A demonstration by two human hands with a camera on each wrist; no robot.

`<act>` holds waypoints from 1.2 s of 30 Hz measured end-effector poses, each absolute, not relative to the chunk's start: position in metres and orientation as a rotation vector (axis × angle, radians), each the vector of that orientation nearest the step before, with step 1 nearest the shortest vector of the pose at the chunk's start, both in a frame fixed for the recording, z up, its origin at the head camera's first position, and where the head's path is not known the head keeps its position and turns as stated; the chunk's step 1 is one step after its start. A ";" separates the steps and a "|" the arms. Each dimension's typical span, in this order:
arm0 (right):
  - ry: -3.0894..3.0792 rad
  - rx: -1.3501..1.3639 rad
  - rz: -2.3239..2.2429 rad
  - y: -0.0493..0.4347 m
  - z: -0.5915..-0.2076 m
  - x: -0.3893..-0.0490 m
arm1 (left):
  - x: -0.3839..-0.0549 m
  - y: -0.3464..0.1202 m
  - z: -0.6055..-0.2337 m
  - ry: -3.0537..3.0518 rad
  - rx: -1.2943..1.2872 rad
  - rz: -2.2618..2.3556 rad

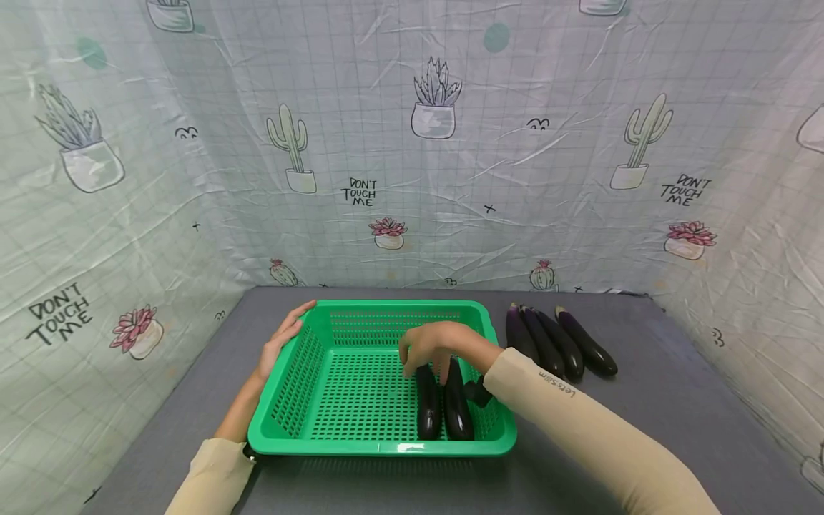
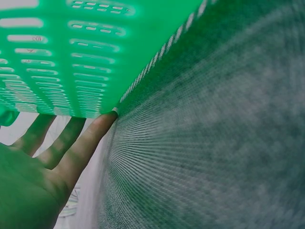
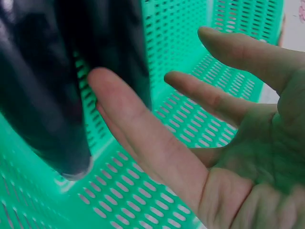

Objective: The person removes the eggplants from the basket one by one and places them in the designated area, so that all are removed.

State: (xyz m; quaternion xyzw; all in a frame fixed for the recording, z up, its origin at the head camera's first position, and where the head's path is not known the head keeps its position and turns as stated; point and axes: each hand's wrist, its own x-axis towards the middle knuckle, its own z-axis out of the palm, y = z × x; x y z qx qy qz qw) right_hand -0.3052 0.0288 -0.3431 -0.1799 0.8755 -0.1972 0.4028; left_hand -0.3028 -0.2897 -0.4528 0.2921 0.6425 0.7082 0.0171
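Note:
Two dark, glossy eggplants lie side by side at the right end of a green plastic basket (image 1: 360,447): a left one (image 1: 428,411) and a right one (image 1: 458,411). Above them, inside the basket, is my right hand (image 1: 433,343), holding nothing. In the right wrist view its fingers (image 3: 143,129) are spread and loosely extended near the eggplants (image 3: 43,90); whether they touch cannot be told. My left hand (image 1: 278,347) rests against the basket's left side. The left wrist view shows its straight fingers (image 2: 81,148) touching the perforated outer wall (image 2: 95,62).
On the grey tabletop (image 1: 669,429), several more eggplants (image 1: 582,343) lie in a group to the right of the basket. A pale curtain (image 1: 489,164) printed with potted plants hangs behind and along both sides.

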 end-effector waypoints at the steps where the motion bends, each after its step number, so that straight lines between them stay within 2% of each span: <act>1: 2.215 -0.463 -0.478 0.028 -0.345 -0.305 | -0.303 -0.290 -0.453 1.985 0.908 2.205; 8: 2.242 -0.636 -0.282 0.023 -0.361 -0.301 | -0.301 -0.290 -0.452 2.096 0.879 2.168; 15: 2.239 -0.602 -0.336 0.024 -0.367 -0.298 | -0.300 -0.286 -0.448 2.223 0.844 2.122; 23: 2.187 -0.539 -0.482 0.024 -0.368 -0.297 | -0.298 -0.291 -0.451 1.991 0.883 2.205; 36: 2.165 -0.570 -0.612 0.030 -0.360 -0.299 | -0.300 -0.290 -0.451 1.983 0.903 2.198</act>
